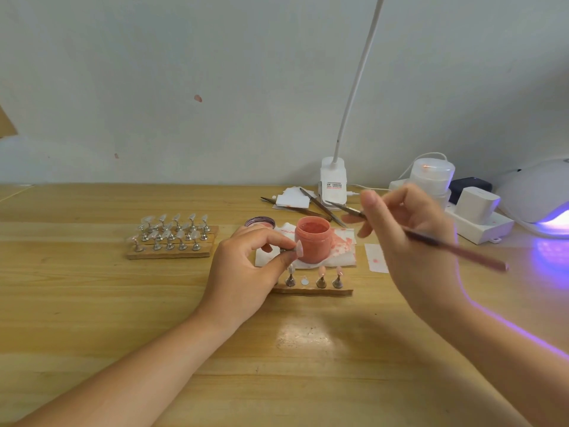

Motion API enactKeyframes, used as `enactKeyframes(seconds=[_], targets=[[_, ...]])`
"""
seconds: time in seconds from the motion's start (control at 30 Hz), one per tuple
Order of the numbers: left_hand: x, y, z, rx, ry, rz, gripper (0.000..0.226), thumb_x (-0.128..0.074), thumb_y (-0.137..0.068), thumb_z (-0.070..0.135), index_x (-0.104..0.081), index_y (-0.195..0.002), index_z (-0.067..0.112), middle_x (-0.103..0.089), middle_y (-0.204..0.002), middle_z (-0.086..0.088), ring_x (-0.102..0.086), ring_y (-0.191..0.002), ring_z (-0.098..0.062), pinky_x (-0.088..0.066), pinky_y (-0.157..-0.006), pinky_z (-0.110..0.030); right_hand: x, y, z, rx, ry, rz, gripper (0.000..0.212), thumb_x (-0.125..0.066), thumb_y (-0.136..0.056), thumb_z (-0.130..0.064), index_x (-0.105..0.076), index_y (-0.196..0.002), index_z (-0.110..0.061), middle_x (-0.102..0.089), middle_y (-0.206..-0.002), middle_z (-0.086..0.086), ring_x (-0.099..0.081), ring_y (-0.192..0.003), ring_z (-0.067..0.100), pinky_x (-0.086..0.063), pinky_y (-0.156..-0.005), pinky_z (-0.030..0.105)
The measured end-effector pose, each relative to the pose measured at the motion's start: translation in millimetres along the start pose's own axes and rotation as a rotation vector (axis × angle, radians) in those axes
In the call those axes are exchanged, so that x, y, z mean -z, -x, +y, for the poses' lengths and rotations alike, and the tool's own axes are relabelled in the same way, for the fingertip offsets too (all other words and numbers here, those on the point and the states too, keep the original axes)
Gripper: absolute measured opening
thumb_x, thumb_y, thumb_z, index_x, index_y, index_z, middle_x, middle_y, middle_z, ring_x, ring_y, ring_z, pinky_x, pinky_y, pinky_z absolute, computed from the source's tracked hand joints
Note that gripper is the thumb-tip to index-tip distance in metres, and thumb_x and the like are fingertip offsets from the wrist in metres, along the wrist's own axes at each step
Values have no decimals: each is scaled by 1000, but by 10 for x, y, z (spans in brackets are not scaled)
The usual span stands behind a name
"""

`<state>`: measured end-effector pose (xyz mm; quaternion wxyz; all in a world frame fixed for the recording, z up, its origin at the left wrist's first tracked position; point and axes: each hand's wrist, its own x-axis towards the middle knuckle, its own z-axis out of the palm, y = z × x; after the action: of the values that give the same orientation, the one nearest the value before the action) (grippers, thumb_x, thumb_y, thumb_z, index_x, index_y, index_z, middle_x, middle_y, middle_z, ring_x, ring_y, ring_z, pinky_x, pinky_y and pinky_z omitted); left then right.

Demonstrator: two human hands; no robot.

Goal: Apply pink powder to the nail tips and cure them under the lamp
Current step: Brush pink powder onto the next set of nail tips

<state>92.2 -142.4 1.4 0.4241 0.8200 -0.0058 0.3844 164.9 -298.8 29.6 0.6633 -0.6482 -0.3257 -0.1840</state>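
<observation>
Hands (246,266) pinch metal-stemmed nail tip (298,248), slim brush (431,241).

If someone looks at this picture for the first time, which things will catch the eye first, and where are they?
The open jar of pink powder stands at the table's centre on a stained white tissue. Just left of it the left hand pinches a nail tip on its stand, while the right hand holds a thin brush. At the far right edge a white curing lamp glows violet.
</observation>
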Motion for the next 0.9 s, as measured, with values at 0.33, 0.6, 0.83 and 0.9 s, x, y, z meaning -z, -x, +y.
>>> enactKeyframes(seconds=[0.33, 0.6, 0.83, 0.9], targets=[[1, -6, -15, 28, 18, 15, 29, -75, -70, 6, -64, -66, 33, -62, -67, 16, -51, -75, -3, -36, -72, -5, -171, -649, 99, -98, 281, -194, 53, -64, -83, -42, -56, -58, 5, -55, -51, 14, -50, -54, 14, -40, -55, 23], [10, -6, -6, 18, 7, 17, 29, -75, -70, 5, -64, -67, 32, -62, -70, 16, -50, -75, -3, -36, -71, -6, -343, -729, 236, -119, 610, -350, 49, -62, -84, -40, -47, -50, -9, -44, -50, 0, -47, -54, 17, -40, -56, 31], [10, -3, 4, 24, 27, 14, 27, -75, -70, 5, -64, -66, 30, -62, -69, 14, -51, -75, -4, -36, -72, -5, -405, -624, 317, -155, 718, -400, 48, -59, -83, -48, -48, -54, -11, -47, -58, 1, -55, -62, 25, -39, -57, 30], [9, -2, 0, 26, 35, 16, 27, -75, -70, 5, -64, -66, 30, -63, -69, 13, -51, -76, -5, -37, -72, -6, -362, -670, 295, -167, 675, -359, 51, -59, -84, -45, -41, -49, -13, -41, -50, -4, -46, -52, 19, -37, -55, 29]])
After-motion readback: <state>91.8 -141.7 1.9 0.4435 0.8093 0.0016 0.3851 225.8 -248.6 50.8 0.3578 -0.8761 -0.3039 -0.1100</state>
